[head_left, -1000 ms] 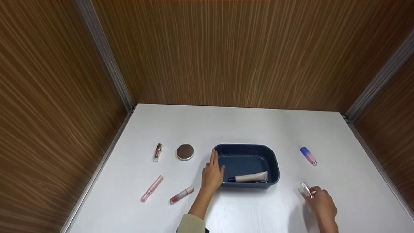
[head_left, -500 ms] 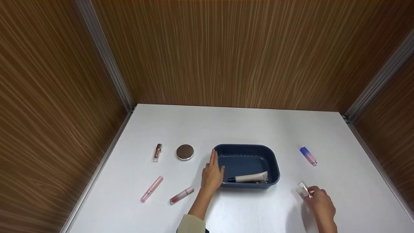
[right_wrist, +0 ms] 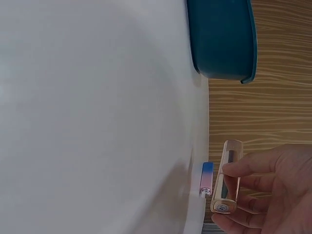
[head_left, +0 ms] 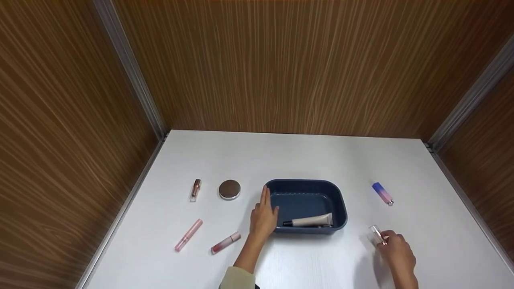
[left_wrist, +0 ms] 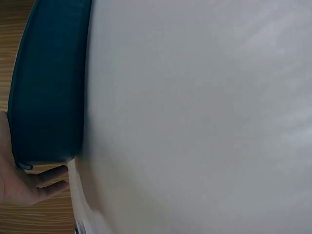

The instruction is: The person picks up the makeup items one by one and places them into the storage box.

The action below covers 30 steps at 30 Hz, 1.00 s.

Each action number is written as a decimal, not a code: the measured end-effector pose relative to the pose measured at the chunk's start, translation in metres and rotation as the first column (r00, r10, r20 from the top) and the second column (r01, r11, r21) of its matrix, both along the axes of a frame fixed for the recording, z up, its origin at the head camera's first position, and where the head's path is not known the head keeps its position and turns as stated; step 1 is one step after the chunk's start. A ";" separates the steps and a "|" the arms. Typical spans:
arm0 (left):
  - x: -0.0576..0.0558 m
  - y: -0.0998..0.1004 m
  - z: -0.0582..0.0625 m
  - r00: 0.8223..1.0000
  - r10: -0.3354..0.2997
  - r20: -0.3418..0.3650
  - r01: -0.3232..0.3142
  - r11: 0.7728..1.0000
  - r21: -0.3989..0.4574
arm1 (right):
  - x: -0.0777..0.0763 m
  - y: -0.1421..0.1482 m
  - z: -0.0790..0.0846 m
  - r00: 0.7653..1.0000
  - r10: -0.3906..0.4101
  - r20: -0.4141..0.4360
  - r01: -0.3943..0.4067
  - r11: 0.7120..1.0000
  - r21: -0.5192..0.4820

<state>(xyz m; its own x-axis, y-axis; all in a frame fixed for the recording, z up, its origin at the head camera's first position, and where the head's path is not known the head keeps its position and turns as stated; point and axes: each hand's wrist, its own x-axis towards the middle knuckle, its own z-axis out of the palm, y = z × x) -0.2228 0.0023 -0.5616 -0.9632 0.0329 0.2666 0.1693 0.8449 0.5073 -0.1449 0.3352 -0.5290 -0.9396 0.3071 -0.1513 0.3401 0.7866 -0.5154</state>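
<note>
A lipstick with a clear cap and rose-gold trim (head_left: 376,234) is pinched between the thumb and fingers of my right hand (head_left: 397,253). In the right wrist view the lipstick (right_wrist: 227,178) is held lengthwise, a round label showing on its end. My left hand (head_left: 264,218) rests against the left end of a dark blue bin (head_left: 341,200), two fingers straight along the rim. The left wrist view has that hand (left_wrist: 22,183) at the bin's end (left_wrist: 48,87). Inside the bin lies a beige squeeze tube with a black cap (head_left: 311,220), partly covering another small item.
On the white table (head_left: 297,261) lie a blue-to-pink tube (head_left: 382,193) at right, and at left a lipstick (head_left: 195,190), a round brown compact (head_left: 229,189), a slim pink tube (head_left: 188,235) and a lip gloss (head_left: 225,243). Wood-grain panels (head_left: 281,68) enclose the back and sides.
My right hand has shifted slightly to the left with the lipstick in its fingers. The left hand and the bin stay where they were.
</note>
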 end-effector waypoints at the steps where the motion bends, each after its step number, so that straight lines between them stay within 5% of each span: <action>1: 0.000 0.000 0.000 1.000 0.000 -0.004 0.000 1.000 -0.002 | 0.000 -0.001 0.000 1.000 -0.001 -0.005 0.001 1.000 -0.001; 30: -0.001 0.000 0.000 1.000 0.002 -0.006 -0.002 1.000 -0.012 | -0.002 -0.014 0.012 0.996 0.043 -0.078 -0.042 0.999 0.015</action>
